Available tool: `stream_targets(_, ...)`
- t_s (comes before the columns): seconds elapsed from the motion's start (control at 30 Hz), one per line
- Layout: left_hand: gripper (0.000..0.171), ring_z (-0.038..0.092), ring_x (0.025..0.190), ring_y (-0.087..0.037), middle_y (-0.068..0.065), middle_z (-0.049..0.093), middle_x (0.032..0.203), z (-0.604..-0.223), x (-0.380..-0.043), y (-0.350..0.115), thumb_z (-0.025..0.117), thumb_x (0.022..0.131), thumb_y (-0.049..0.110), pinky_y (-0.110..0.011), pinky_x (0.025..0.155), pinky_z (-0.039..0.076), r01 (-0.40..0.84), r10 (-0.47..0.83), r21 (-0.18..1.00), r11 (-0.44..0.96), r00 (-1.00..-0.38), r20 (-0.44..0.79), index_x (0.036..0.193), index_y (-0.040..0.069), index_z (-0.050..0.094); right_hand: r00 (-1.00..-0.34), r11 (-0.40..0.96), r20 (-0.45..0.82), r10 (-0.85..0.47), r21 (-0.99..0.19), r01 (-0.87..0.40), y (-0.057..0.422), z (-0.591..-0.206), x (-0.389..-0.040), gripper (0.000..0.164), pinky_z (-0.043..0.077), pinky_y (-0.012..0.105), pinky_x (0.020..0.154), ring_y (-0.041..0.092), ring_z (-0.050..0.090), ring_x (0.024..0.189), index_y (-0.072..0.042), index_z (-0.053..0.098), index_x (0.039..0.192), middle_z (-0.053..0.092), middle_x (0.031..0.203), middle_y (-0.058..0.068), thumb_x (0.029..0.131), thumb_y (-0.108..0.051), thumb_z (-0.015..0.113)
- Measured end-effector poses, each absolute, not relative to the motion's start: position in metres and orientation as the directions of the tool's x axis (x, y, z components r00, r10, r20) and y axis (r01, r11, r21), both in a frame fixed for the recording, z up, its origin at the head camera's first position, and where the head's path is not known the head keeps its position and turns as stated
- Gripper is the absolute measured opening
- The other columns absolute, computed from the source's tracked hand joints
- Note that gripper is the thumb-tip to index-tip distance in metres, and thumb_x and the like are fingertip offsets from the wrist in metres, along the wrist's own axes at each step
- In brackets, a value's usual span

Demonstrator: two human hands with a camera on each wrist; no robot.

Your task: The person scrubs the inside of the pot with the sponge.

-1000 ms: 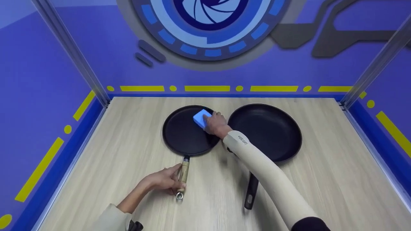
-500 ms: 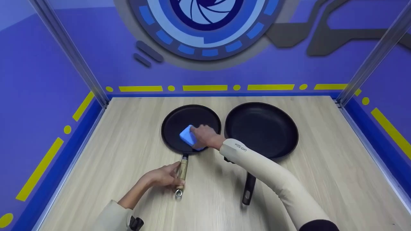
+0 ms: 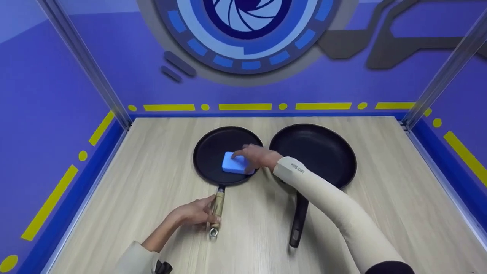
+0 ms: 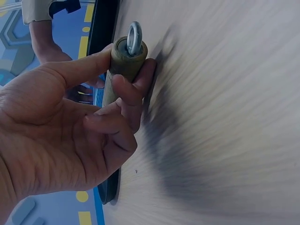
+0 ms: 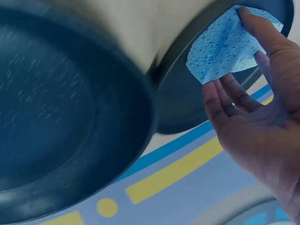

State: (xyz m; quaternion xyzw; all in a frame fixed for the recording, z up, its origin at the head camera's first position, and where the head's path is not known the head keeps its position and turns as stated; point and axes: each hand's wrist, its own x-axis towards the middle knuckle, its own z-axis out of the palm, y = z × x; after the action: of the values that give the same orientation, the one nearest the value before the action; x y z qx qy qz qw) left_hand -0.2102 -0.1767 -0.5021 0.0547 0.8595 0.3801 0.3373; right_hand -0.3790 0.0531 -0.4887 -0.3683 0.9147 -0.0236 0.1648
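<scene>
A flat black pan (image 3: 209, 156) lies on the left of the table, its wooden handle (image 3: 218, 205) pointing toward me. My left hand (image 3: 194, 212) pinches that handle between thumb and fingers; a metal ring ends it in the left wrist view. Over the pan's right side, my right hand (image 3: 258, 156) grips a blue sponge (image 3: 233, 163) against the cooking surface. In the right wrist view the porous sponge (image 5: 229, 44) sits between thumb and fingertips, slightly bent.
A deeper black frying pan (image 3: 312, 152) stands close to the right of the flat pan, its black handle (image 3: 298, 224) toward me, partly under my right forearm. Blue printed walls (image 3: 243, 91) enclose the wooden table (image 3: 152, 152) at the back and sides.
The sponge and right hand have swept from the flat pan's upper right down toward its lower middle, then slightly right. The left hand keeps its hold on the handle.
</scene>
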Motion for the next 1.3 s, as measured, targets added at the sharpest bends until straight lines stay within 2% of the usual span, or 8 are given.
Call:
stream_targets(0.4,0.091,0.055,0.092,-0.024,0.0,0.062,0.078,-0.501,-0.209,-0.174,0.075,0.094,0.03,-0.04,0.083,0.044,-0.15,0.316,0.653,0.742,-0.781,-0.539,0.161,0.001,0.02,-0.759,0.774,-0.152,-0.633,-0.103,-0.625,0.073,-0.494,-0.408,0.061,0.054,0.049,0.105,0.038,0.06,0.122,-0.019,0.055,0.145,0.058,0.131,0.022,0.09,-0.014,0.08)
stream_targets(0.57,0.09,0.04,0.14,-0.036,-0.002,0.063,0.081,-0.501,-0.208,-0.172,0.076,0.092,0.032,-0.056,0.117,0.031,-0.167,0.277,0.63,0.759,-0.792,-0.544,0.16,0.002,0.025,-0.79,0.803,-0.151,-0.595,-0.067,-0.592,0.07,-0.494,-0.408,0.059,0.054,0.051,0.104,0.042,0.058,0.124,-0.019,0.055,0.145,0.058,0.133,0.024,0.091,-0.019,0.079)
stream_targets(0.7,0.09,0.057,0.112,-0.028,-0.001,0.064,0.081,-0.502,-0.209,-0.173,0.076,0.092,0.032,-0.042,0.096,0.045,-0.165,0.273,0.619,0.768,-0.79,-0.549,0.161,0.003,0.025,-0.814,0.835,-0.192,-0.549,-0.081,-0.544,0.062,-0.491,-0.398,0.065,0.056,0.051,0.101,0.043,0.061,0.121,-0.016,0.055,0.143,0.062,0.131,0.025,0.086,-0.027,0.084)
stream_targets(0.77,0.09,0.053,0.093,-0.022,0.0,0.064,0.079,-0.502,-0.21,-0.174,0.076,0.093,0.031,-0.036,0.084,0.043,-0.157,0.287,0.626,0.764,-0.786,-0.547,0.161,0.002,0.024,-0.821,0.848,-0.214,-0.529,-0.108,-0.518,0.056,-0.488,-0.391,0.067,0.057,0.05,0.1,0.042,0.063,0.119,-0.013,0.056,0.141,0.064,0.129,0.024,0.083,-0.029,0.086)
stream_targets(0.9,0.09,0.054,0.093,-0.024,-0.001,0.063,0.077,-0.502,-0.211,-0.176,0.075,0.094,0.031,-0.037,0.083,0.042,-0.144,0.307,0.644,0.752,-0.787,-0.535,0.161,0.001,0.022,-0.844,0.878,-0.241,-0.479,-0.157,-0.453,0.044,-0.482,-0.376,0.071,0.057,0.049,0.099,0.042,0.064,0.118,-0.006,0.057,0.137,0.066,0.126,0.022,0.08,-0.035,0.088)
stream_targets(1.0,0.091,0.055,0.115,-0.03,-0.001,0.065,0.08,-0.502,-0.21,-0.178,0.076,0.093,0.03,-0.045,0.098,0.044,-0.146,0.306,0.65,0.746,-0.791,-0.53,0.161,0.001,0.023,-0.856,0.896,-0.265,-0.444,-0.163,-0.414,0.03,-0.481,-0.365,0.077,0.058,0.048,0.098,0.041,0.065,0.118,-0.002,0.055,0.136,0.065,0.127,0.022,0.08,-0.044,0.087)
stream_targets(1.13,0.091,0.058,0.103,-0.025,0.0,0.066,0.081,-0.502,-0.209,-0.179,0.075,0.094,0.03,-0.04,0.093,0.046,-0.148,0.311,0.648,0.747,-0.783,-0.538,0.161,0.001,0.022,-0.861,0.906,-0.284,-0.422,-0.165,-0.39,0.009,-0.484,-0.352,0.084,0.059,0.046,0.098,0.039,0.065,0.119,0.002,0.051,0.137,0.064,0.129,0.023,0.082,-0.054,0.082)
stream_targets(1.3,0.091,0.051,0.068,-0.014,0.001,0.064,0.079,-0.505,-0.211,-0.179,0.073,0.096,0.029,-0.026,0.064,0.04,-0.135,0.359,0.678,0.723,-0.766,-0.534,0.161,-0.001,0.017,-0.874,0.913,-0.273,-0.402,-0.189,-0.361,-0.009,-0.487,-0.343,0.086,0.059,0.043,0.099,0.035,0.066,0.118,0.002,0.049,0.141,0.064,0.13,0.021,0.085,-0.056,0.078)
